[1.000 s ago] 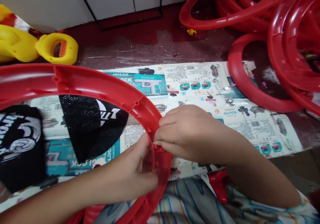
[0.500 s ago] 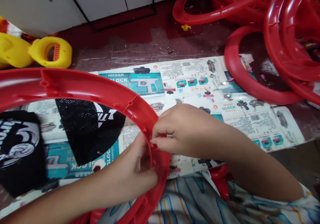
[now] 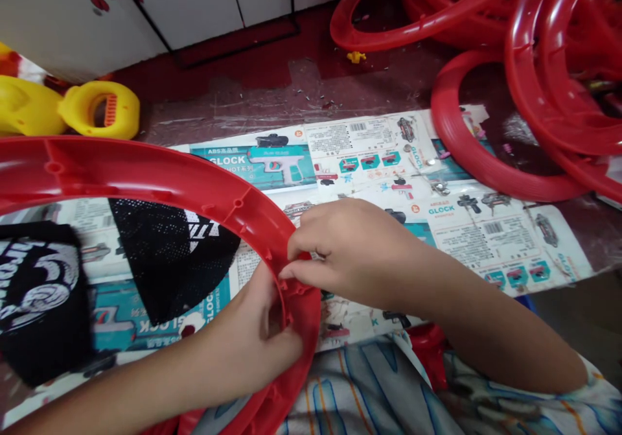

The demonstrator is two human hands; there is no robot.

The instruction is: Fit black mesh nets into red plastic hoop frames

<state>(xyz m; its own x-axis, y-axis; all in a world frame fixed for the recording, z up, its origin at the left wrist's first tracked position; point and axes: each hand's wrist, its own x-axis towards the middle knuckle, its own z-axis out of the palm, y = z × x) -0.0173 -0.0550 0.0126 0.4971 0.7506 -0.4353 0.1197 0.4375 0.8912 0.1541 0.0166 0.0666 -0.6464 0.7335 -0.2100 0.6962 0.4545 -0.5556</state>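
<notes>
A large red plastic ring (image 3: pixel 184 185), its ribbed inner channel facing up, spans the left and middle of the view. My left hand (image 3: pixel 262 338) grips its inner edge near my lap, thumb over the channel and fingers behind the rim. Over the same stretch of ring is my right hand (image 3: pixel 335 247), its thumb and forefinger close together at the channel. Whatever those fingertips hold, if anything, is too small to make out. Black mesh fabric (image 3: pixel 165 253) with white print shows through the ring's opening.
Printed cardboard sheets (image 3: pixel 359 156) cover the table. Red rings (image 3: pixel 466 124) are piled at the upper right, with a small yellow piece (image 3: pixel 356 57) beside them. Yellow plastic parts (image 3: pixel 126 111) lie at the upper left, black printed fabric (image 3: pixel 43 305) at the lower left.
The red ring has shifted slightly to the left, and both hands have moved with it. My right thumb and forefinger remain close together at the channel.
</notes>
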